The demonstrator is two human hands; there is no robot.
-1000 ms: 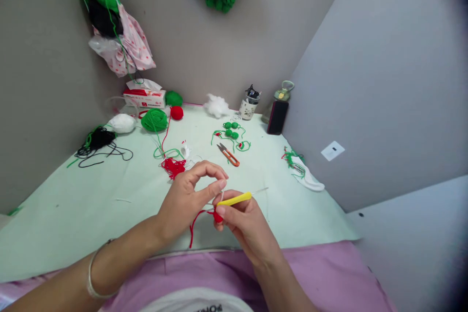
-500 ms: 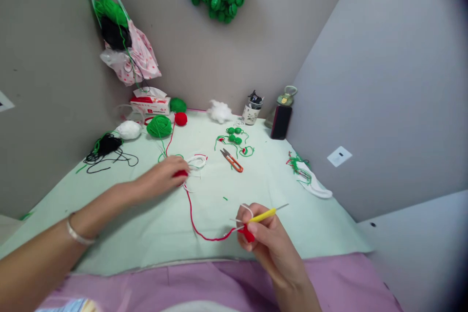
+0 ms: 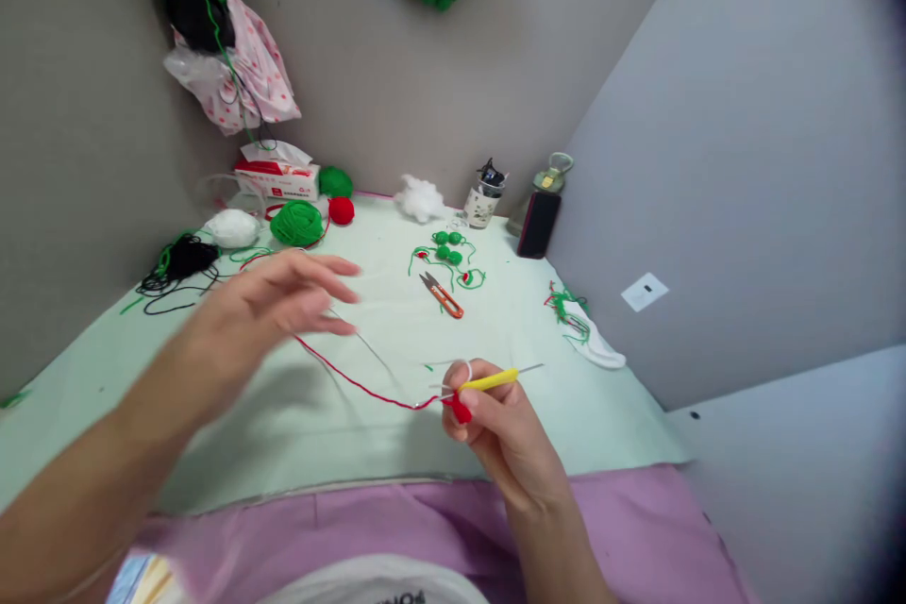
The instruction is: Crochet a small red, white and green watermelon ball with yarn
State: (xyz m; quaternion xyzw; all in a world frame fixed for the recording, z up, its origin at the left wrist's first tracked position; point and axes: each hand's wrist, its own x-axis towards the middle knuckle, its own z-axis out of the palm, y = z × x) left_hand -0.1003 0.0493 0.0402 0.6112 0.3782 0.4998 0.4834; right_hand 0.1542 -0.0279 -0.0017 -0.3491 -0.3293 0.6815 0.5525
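My right hand is closed round a yellow-handled crochet hook and pinches a small red crocheted piece near the table's front edge. A red yarn strand and a white strand run from that piece up and left to my left hand. The left hand is raised above the table, fingers stretched out to the right and blurred, with the strands passing over or between them.
On the pale green table lie orange snips, green crocheted balls, green yarn, red yarn ball, black yarn, white stuffing, a tissue box, a jar and a phone.
My left hand left the right hand, reached to the red yarn pile on the table, then rose and drew back left, pulling the red and white strands taut. The right hand shifted slightly right.
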